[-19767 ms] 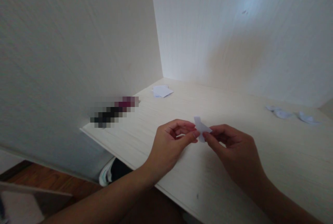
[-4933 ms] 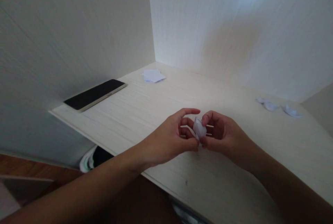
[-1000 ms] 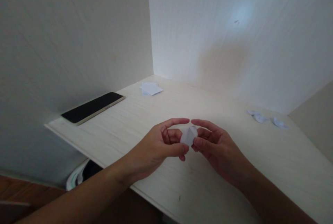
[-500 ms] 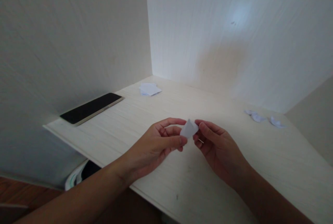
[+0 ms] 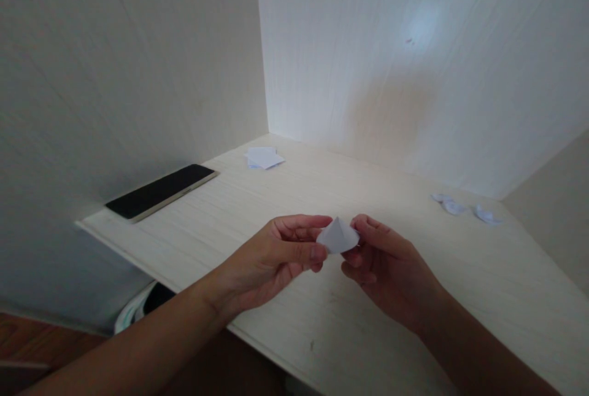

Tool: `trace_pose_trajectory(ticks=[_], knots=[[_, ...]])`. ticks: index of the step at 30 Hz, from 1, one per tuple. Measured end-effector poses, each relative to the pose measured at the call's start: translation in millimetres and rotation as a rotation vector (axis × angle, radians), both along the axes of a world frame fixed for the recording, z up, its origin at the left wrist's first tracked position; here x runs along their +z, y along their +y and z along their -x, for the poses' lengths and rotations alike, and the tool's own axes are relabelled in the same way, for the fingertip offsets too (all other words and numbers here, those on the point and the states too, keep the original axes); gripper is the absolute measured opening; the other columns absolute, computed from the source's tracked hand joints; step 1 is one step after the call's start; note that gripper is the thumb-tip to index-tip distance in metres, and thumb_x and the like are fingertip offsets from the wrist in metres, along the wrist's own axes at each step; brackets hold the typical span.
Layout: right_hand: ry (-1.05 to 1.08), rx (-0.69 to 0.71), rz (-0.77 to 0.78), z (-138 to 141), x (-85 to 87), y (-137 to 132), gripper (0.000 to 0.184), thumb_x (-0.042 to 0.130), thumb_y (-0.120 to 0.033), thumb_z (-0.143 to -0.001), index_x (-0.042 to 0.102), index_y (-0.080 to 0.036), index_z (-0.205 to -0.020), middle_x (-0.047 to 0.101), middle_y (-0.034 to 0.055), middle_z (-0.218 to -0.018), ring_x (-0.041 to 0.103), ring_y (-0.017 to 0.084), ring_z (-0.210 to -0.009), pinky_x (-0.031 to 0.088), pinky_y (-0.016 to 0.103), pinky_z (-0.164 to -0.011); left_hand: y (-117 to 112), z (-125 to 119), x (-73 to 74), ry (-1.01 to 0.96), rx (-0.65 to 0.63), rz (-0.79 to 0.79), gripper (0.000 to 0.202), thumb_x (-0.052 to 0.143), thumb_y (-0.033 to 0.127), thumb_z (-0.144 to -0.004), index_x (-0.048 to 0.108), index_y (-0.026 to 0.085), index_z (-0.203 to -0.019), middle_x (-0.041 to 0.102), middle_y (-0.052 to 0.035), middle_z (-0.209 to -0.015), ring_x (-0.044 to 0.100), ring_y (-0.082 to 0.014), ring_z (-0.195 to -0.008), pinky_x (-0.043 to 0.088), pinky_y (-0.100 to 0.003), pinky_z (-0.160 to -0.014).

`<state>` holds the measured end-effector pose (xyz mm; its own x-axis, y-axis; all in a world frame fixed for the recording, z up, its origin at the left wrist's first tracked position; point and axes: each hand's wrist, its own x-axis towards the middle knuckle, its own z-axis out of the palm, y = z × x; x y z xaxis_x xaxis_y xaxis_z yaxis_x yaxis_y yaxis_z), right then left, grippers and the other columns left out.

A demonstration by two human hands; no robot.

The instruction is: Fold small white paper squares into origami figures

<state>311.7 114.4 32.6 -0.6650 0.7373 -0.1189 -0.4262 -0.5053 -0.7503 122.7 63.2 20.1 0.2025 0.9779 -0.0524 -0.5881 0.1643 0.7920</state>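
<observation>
One folded white paper (image 5: pixel 338 239): long axis is running crosswise; left hand (image 5: pixel 281 252) is pinching the left end, right hand (image 5: pixel 391 264) is apparently pinching the right.

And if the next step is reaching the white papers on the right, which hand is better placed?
Probably the right hand: it is nearer those white papers; the left hand is farther, beyond the held paper.
</observation>
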Motion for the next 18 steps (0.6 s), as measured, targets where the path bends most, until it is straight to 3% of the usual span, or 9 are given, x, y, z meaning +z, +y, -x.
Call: trace_pose_trajectory(ticks=[9,13,18], knots=[[-0.03,-0.014,-0.007,-2.1,1.6,-0.9,0.025,0.091,-0.03,-0.071,0.069,-0.02,-0.079,0.06,-0.0031,-0.058,0.053,0.006,-0.049,0.026,0.013,-0.037,1.0,1.4,-1.7,-0.064,0.003,-0.007,0.031,0.088,0.007,-0.071,0.081,0.017,-0.098,0.078,-0.0053,-0.088,0.07,-0.0092,-0.075,0.055,-0.016,-0.073],[0.007,-0.029,-0.057,-1.4,0.8,-2.3,0.023,0.092,-0.027,-0.071,0.073,-0.021,-0.083,0.066,-0.0022,-0.067,0.06,0.007,-0.057,0.035,0.012,-0.041,2.2,1.4,-1.3,-0.196,0.015,0.037,0.025,0.089,0.012,-0.074,0.08,0.019,-0.095,0.078,-0.0055,-0.094,0.073,-0.0139,-0.085,0.059,-0.022,-0.079],[0.039,-0.041,-0.085,-0.4,-4.5,-2.7,0.027,0.092,-0.026,-0.07,0.077,-0.022,-0.092,0.072,-0.0015,-0.083,0.065,0.008,-0.07,0.049,0.014,-0.054,-1.5,3.5,1.9,-0.276,-0.03,0.09,0.028,0.087,0.007,-0.074,0.079,0.019,-0.099,0.078,-0.0043,-0.092,0.074,-0.014,-0.084,0.062,-0.022,-0.075]])
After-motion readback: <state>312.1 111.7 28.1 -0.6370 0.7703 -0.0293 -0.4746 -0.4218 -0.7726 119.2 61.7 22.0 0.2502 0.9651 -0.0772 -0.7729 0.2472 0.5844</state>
